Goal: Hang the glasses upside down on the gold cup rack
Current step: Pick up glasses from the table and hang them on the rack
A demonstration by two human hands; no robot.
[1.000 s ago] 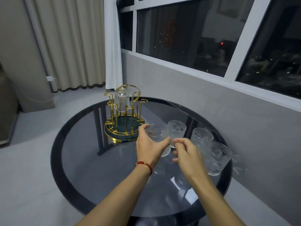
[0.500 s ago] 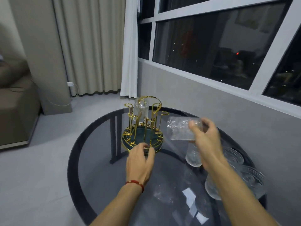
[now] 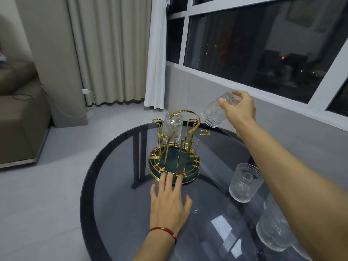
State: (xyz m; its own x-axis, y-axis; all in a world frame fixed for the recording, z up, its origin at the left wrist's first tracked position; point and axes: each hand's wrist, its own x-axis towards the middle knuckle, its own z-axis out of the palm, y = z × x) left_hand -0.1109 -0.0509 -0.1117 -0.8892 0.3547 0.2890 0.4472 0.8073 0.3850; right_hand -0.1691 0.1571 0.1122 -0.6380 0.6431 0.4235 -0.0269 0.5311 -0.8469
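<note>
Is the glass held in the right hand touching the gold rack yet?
Apart. The head view shows the held glass in the right hand with wall visible between it and the gold rack.

The cup rack (image 3: 174, 157) stands on the round table (image 3: 116, 194), toward its far side. One glass (image 3: 172, 127) hangs upside down on a far left peg. The left hand (image 3: 169, 204) lies flat on the table just before the rack, fingertips touching its base. The right hand (image 3: 238, 108) holds a tilted glass (image 3: 214, 113) above and right of the rack. Another glass (image 3: 244, 182) stands upright on the table, right of the rack, with more glasses (image 3: 273, 230) nearer, at the right edge
</note>
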